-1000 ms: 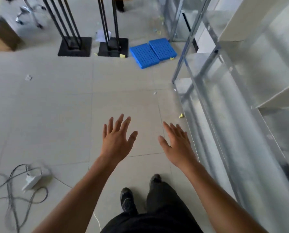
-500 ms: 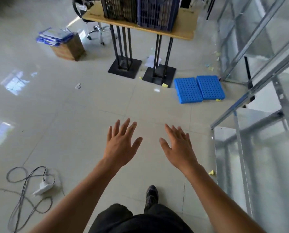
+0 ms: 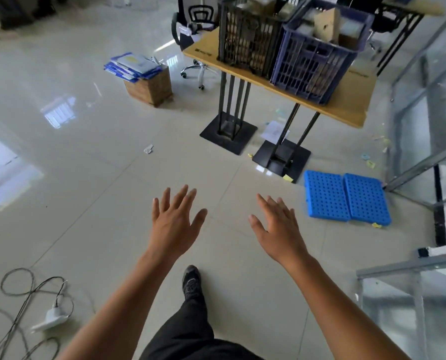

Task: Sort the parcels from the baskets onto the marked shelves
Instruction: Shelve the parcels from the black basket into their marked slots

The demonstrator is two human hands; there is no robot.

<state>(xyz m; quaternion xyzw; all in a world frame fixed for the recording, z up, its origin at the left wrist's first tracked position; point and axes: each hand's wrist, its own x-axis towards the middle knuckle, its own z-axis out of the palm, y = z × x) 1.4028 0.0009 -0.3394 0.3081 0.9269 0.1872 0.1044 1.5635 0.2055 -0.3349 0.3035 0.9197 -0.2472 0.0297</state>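
My left hand (image 3: pixel 174 224) and my right hand (image 3: pixel 276 229) are stretched out in front of me over the tiled floor, fingers spread, holding nothing. Ahead at the top stands a wooden table (image 3: pixel 351 105) carrying a black basket (image 3: pixel 248 37) and, to its right, a blue basket (image 3: pixel 313 61), both filled with parcels. A brown cardboard parcel (image 3: pixel 327 23) sticks up out of the blue basket. The metal shelf frame (image 3: pixel 424 165) runs along the right edge, well apart from both hands.
Two blue perforated plastic pads (image 3: pixel 346 198) lie on the floor near the table's black foot plates (image 3: pixel 228 131). A cardboard box topped with blue envelopes (image 3: pixel 144 79) stands at the left, an office chair (image 3: pixel 196 35) behind it. Cables and a white plug (image 3: pixel 48 318) lie at lower left.
The view has swung up and away from the shelf toward the table, so the baskets are now in sight and closer. Both hands stay open and empty.
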